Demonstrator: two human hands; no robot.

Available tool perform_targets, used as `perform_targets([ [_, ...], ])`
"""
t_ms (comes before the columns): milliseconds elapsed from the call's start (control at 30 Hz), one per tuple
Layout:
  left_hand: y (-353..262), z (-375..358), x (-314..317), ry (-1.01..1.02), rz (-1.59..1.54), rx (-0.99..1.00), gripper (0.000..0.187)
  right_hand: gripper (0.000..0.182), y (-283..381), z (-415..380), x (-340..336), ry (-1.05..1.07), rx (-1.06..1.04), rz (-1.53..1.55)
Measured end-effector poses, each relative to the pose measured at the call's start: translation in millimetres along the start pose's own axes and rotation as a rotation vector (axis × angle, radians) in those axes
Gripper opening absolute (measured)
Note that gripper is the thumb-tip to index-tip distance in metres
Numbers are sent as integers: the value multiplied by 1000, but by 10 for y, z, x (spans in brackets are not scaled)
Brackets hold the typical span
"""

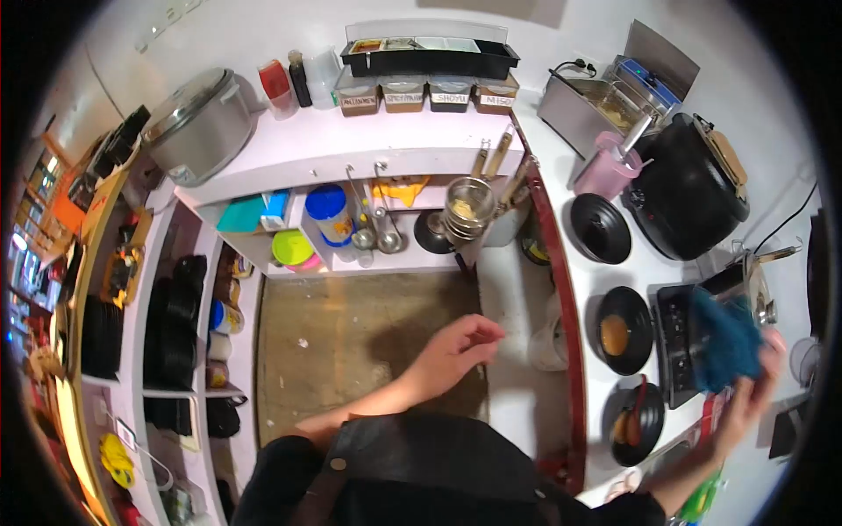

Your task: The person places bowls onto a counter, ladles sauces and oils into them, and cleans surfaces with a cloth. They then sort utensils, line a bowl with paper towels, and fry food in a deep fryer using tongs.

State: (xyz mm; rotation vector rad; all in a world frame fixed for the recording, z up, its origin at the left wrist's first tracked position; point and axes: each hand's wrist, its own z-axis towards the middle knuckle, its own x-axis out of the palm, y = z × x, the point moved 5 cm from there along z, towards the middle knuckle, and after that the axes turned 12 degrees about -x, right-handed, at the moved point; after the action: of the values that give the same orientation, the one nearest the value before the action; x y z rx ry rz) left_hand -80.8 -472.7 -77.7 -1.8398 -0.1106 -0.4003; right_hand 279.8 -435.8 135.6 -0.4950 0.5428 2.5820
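Observation:
Over the floor space in front of my apron, my left hand (450,358) hangs with fingers loosely curled, thumb apart from them, nothing held. On the right, my right hand (756,390) grips a blue cloth (728,342), smeared by motion, above the black stove (675,351). Partly hidden behind the cloth is a metal pot (752,279) with a handle. Left of the stove, one black bowl (633,307) holds a brown sauce (616,335). Nearer me, a second black bowl (651,430) contains an orange-brown sauce and a red-handled spoon (639,394).
A black soup warmer (688,193), a pink container (607,167) and an empty black bowl (600,228) stand farther back on the right counter. Strainers (469,206) and ladles (390,238) hang ahead. A rice cooker (202,127) sits at the back left, above shelves.

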Motion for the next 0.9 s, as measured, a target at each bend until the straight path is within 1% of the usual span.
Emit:
perform_targets([
  [33,-26,28,-151,30,-176,-78,23,26,452,253,756,302,-124,-77],
  [67,-24,45,-274,57,-358,-159,25,18,745,360,1417,351,-139,-15],
  [100,-5,29,-408,79,-548,-243,27,21,903,329,1991,462,-115,117],
  [133,-35,15,-594,72,-695,-263,30,28,1027,239,2550,536,-152,229],
  [167,-104,26,-820,58,-844,-272,34,34,1133,151,3050,610,-56,405],
  [200,-172,38,-1070,35,-998,-271,38,36,1188,17,3548,614,-67,551],
  [233,-209,133,-1400,202,-989,-152,41,37,1248,-63,3959,596,-22,595],
  [267,-325,162,-1687,22,-890,-140,40,38,1339,-84,4263,578,26,648],
  [300,-471,199,-1990,-158,-785,-135,39,39,1419,-26,4432,535,57,631],
  [333,-682,286,-2250,-280,-781,-86,38,40,1460,34,4567,485,93,604],
  [367,-827,435,-2575,-295,-722,-60,35,40,1438,85,4651,430,137,559],
  [400,-1114,519,-2804,-533,-615,-89,36,40,1371,94,4725,433,163,548],
  [433,-1255,740,-3286,-675,-147,147,39,41,1240,67,4780,432,197,526],
  [467,-1667,700,-3321,-890,322,380,41,41,1078,29,4823,427,232,496],
  [500,-1883,874,-3495,-905,662,495,41,38,897,-26,4868,434,255,479],
  [533,-2030,1120,-3691,-826,541,382,41,38,704,-68,4883,440,299,443],
  [567,-2005,1453,-4013,-766,428,394,40,37,516,-109,4886,446,338,412],
  [600,-1985,1682,-4214,-747,744,161,44,36,334,-156,4891,454,375,386],
  [667,-1713,1946,-4350,-1027,1425,-33,52,35,-13,-298,4881,434,459,318],
  [733,-1414,2274,-4382,-798,1792,123,62,36,-364,-394,4878,425,515,278],
  [767,-1190,2483,-4402,-740,1723,186,65,35,-524,-456,4873,435,571,244],
  [800,-1254,2613,-4164,-747,1695,193,67,34,-661,-449,4864,421,596,250],
  [867,-1152,3097,-3824,-681,1744,154,63,33,-896,-426,4870,397,652,265],
  [900,-1120,3357,-3586,-652,1754,200,60,32,-1013,-414,4897,387,692,275],
])
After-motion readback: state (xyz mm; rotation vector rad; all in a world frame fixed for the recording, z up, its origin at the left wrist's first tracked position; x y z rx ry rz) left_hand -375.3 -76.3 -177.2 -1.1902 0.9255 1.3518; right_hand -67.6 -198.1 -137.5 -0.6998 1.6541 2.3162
